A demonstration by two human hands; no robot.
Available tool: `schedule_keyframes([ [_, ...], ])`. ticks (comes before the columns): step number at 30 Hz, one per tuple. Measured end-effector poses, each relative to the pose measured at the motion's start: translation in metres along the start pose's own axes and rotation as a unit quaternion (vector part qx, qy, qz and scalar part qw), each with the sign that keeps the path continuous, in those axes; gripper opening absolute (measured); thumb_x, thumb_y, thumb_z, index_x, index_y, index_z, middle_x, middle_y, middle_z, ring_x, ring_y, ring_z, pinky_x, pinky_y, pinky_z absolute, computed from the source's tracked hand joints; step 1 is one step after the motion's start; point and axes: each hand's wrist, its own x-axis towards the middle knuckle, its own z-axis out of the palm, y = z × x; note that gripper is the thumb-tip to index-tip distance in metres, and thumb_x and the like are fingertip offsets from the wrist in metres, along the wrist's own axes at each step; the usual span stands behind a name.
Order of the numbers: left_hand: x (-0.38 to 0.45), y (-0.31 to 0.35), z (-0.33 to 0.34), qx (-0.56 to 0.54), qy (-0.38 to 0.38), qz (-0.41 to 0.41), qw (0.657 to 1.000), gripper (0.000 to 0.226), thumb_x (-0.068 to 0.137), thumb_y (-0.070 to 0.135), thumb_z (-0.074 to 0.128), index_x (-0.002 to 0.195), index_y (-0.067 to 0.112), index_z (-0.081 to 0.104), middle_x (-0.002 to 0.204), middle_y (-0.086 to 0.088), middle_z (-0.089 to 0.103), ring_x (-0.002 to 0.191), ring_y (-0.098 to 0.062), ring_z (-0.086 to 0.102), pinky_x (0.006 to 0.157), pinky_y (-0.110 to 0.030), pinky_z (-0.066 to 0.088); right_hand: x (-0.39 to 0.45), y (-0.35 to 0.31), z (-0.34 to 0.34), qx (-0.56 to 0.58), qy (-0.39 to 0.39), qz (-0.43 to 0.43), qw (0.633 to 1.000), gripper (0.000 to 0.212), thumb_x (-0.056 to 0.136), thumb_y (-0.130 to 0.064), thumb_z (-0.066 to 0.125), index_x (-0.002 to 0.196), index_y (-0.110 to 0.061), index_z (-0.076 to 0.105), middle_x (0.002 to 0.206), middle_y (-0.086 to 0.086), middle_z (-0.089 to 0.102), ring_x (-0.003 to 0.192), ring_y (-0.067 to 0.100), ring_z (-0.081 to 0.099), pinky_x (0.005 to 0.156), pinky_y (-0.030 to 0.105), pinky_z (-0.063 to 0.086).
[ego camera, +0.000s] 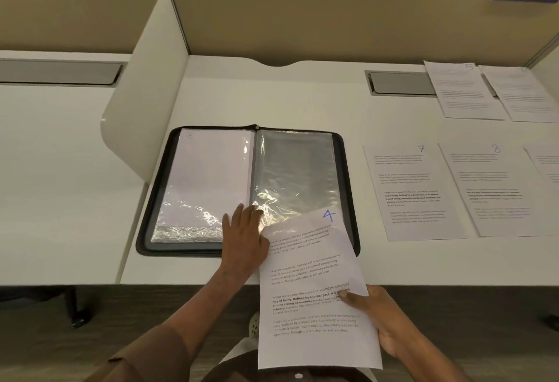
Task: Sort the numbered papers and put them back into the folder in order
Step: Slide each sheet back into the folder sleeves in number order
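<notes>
A black zip folder [157,206] lies open on the white desk. Its left sleeve holds a sheet [208,170]; the right clear sleeve [296,170] looks empty. My left hand [245,236] lies flat with straight fingers on the folder's lower middle, at the bottom of the sleeves. My right hand [378,318] grips the sheet numbered 4 [311,291] by its right edge, thumb on top. That sheet's upper end overlaps the folder's lower right corner. Sheets 7 [414,194] and 8 [496,191] lie to the right of the folder.
Further sheets lie at the back right, one marked 5 [462,91] and another [523,94] beside it. One more sheet [547,163] is cut off at the right edge. A white divider panel [145,103] stands left of the folder. A grey cable hatch [402,83] sits in the desk.
</notes>
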Motion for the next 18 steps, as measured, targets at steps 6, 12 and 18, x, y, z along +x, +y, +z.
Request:
schedule_keyframes([
  [6,0.006,-0.003,0.006,0.031,0.005,0.009,0.999,0.052,0.082,0.015,0.066,0.132,0.010,0.055,0.131,-0.011,0.060,0.128,-0.034,0.051,0.104,-0.059,0.043,0.002,0.002,0.004,0.011,-0.011,-0.003,1.000,0.036,0.086,-0.006,0.074,0.121,0.003,0.069,0.116,0.026,0.071,0.106,0.046,0.069,0.098,0.064,0.050],
  [12,0.016,-0.006,0.011,0.065,0.048,0.020,0.996,0.032,0.088,0.022,0.065,0.118,0.012,0.065,0.112,-0.010,0.065,0.107,-0.032,0.059,0.087,-0.050,0.048,0.003,-0.001,0.011,-0.008,-0.001,-0.006,1.000,0.034,0.088,-0.007,0.074,0.120,0.000,0.068,0.111,0.023,0.074,0.101,0.043,0.072,0.094,0.062,0.053],
  [18,0.034,-0.007,0.003,0.066,0.064,0.035,0.995,0.020,0.084,0.029,0.071,0.095,0.013,0.067,0.090,-0.006,0.063,0.080,-0.027,0.055,0.066,-0.038,0.042,0.006,0.000,0.014,-0.016,0.017,-0.013,1.000,0.034,0.088,-0.007,0.074,0.121,-0.004,0.067,0.109,0.020,0.075,0.099,0.041,0.073,0.092,0.063,0.054],
])
